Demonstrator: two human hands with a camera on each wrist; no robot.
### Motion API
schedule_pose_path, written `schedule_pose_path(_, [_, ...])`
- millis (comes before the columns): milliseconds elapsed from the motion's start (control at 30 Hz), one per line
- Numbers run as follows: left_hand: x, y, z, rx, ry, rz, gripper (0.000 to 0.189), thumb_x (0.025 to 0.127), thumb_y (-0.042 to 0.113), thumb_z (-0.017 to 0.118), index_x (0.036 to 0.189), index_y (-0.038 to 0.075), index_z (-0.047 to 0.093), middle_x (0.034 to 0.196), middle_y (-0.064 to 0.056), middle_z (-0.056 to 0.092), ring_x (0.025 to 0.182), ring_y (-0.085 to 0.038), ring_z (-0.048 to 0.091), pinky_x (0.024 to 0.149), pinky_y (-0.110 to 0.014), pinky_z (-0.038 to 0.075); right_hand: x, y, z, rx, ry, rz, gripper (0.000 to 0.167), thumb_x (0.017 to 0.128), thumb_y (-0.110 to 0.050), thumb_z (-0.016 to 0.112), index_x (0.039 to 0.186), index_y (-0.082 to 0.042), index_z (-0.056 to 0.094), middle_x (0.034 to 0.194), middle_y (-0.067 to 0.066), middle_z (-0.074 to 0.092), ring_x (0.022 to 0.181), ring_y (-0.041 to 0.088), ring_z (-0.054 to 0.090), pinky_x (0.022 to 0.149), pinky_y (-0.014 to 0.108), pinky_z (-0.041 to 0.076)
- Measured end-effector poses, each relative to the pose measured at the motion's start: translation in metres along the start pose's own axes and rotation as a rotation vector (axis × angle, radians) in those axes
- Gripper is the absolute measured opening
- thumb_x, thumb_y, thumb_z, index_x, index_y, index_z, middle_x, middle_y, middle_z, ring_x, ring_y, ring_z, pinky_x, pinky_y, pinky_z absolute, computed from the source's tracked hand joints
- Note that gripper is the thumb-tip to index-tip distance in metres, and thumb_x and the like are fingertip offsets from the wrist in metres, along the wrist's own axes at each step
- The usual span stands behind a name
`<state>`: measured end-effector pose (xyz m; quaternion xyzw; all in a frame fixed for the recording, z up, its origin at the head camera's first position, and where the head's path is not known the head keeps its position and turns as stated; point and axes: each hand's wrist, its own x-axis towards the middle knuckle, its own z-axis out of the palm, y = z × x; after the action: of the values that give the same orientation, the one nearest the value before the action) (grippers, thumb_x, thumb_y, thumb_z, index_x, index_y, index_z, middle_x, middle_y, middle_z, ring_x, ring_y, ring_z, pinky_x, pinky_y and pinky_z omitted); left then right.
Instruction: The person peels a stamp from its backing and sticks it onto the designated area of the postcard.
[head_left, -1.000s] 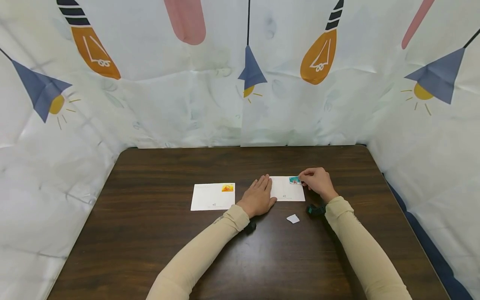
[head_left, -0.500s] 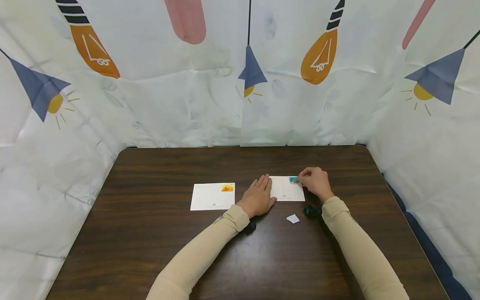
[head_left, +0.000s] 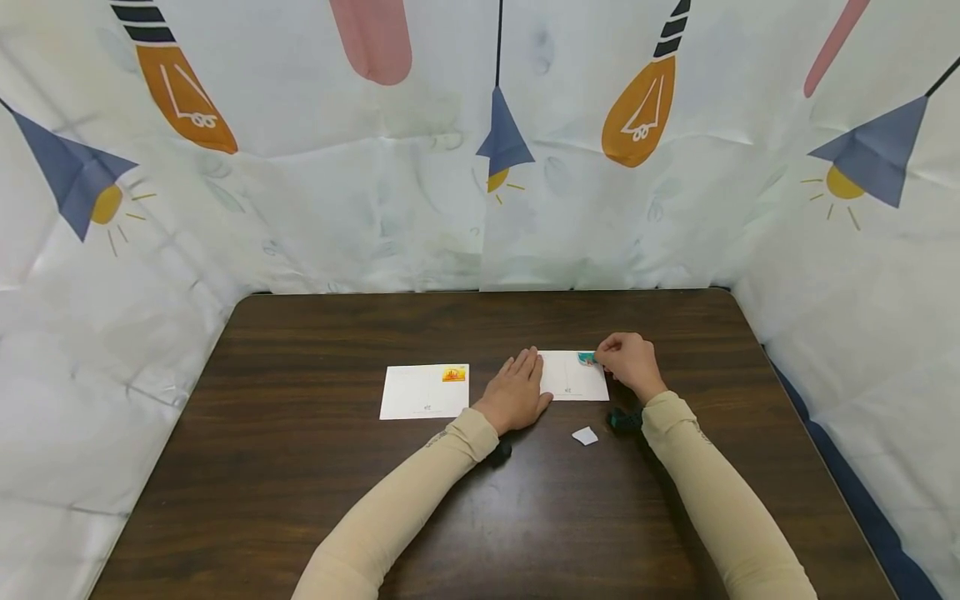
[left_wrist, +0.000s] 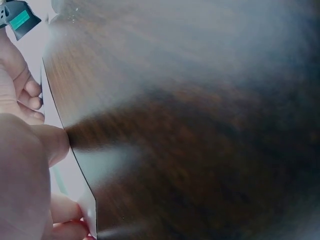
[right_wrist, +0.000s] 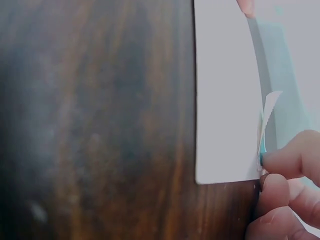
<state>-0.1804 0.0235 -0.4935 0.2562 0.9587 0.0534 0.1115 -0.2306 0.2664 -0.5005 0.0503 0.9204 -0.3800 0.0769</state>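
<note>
My left hand (head_left: 516, 392) rests flat, fingers straight, on the left side of a white postcard (head_left: 570, 381). At the card's top right corner my right hand (head_left: 632, 364) pinches a teal postage stamp (head_left: 586, 357) between thumb and fingertips. In the right wrist view the stamp (right_wrist: 269, 110) stands up from the card, its toothed edge curling away. Whether any of it touches the card I cannot tell. Another white postcard (head_left: 420, 396) lies to the left, with an orange-yellow stamp (head_left: 453, 375) at its top right corner.
A small white paper scrap (head_left: 585, 436) lies on the dark wooden table (head_left: 300, 467), nearer than the right postcard. Behind the table hangs a white curtain (head_left: 420, 242) printed with lamps and bulbs.
My right hand has shifted very slightly left with the stamp, and the stamp now looks more tilted. The left hand has stayed put on the postcard.
</note>
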Motion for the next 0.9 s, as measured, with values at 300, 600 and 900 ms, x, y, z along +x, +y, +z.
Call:
schedule_pose_path(300, [0.000, 0.001, 0.002, -0.005, -0.008, -0.007, 0.069, 0.109, 0.045, 0.045, 0.162, 0.001, 0.031, 0.172, -0.015, 0.026, 0.162, -0.026, 0.026, 0.132, -0.040, 0.026, 0.000, 0.003, 0.001, 0.002, -0.007, 0.030, 0.021, 0.097, -0.020, 0.069, 0.103, 0.000, 0.073, 0.083, 0.013, 0.075, 0.060, 0.015, 0.064, 0.053, 0.029, 0.053])
schedule_pose_path(600, [-0.001, 0.000, 0.002, -0.010, -0.012, 0.002, 0.070, 0.110, 0.045, 0.044, 0.162, 0.001, 0.030, 0.172, -0.015, 0.026, 0.162, -0.026, 0.026, 0.132, -0.041, 0.026, -0.008, 0.000, 0.000, -0.165, 0.046, -0.127, 0.024, 0.102, -0.020, 0.058, 0.105, -0.005, 0.076, 0.093, 0.015, 0.075, 0.072, 0.021, 0.063, 0.063, 0.032, 0.051])
schedule_pose_path(900, [0.000, -0.002, 0.000, 0.007, -0.009, 0.003, 0.070, 0.110, 0.046, 0.043, 0.162, 0.001, 0.029, 0.173, -0.014, 0.026, 0.162, -0.026, 0.026, 0.132, -0.041, 0.027, -0.028, -0.005, -0.001, -0.465, -0.025, -0.474, 0.051, 0.101, -0.036, 0.067, 0.136, 0.000, 0.065, 0.135, 0.023, 0.067, 0.123, 0.041, 0.067, 0.100, 0.057, 0.056])
